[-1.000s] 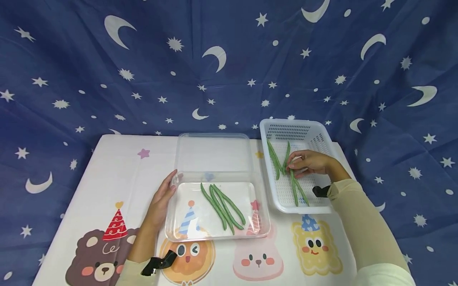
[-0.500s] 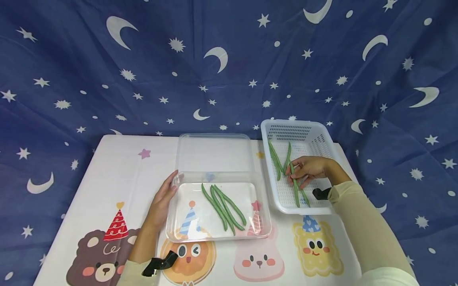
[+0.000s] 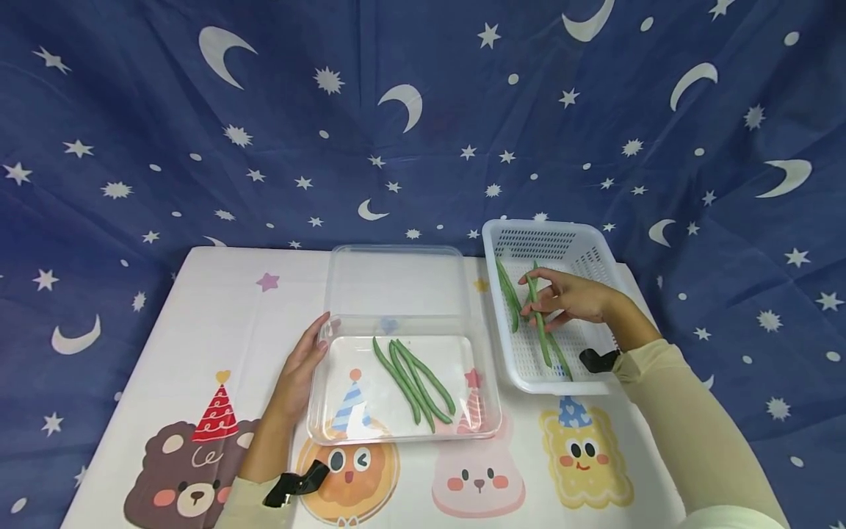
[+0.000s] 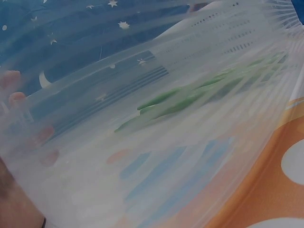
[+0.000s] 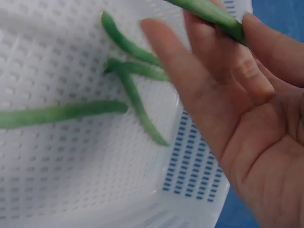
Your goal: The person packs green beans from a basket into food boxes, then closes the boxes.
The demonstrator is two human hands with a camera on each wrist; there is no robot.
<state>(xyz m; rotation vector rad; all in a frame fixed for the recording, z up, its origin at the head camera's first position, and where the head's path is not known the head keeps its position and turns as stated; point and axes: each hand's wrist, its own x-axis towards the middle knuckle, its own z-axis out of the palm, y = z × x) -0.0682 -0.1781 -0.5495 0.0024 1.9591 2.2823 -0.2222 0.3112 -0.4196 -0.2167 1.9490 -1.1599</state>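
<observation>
Lifted since earlier: right hand [image 3: 573, 300] pinches green bean [image 3: 538, 323] above basket [image 3: 595, 253]; left hand [image 3: 299, 367] flat against clear container [image 3: 317, 411].

Both arms wear long, close-fitting sleeves of a pale cream-yellow fabric that end at the wrists, each wrist carries a small black clip-like device on a strap, and the left hand [image 3: 300, 367] and right hand [image 3: 573, 300] are bare.
</observation>
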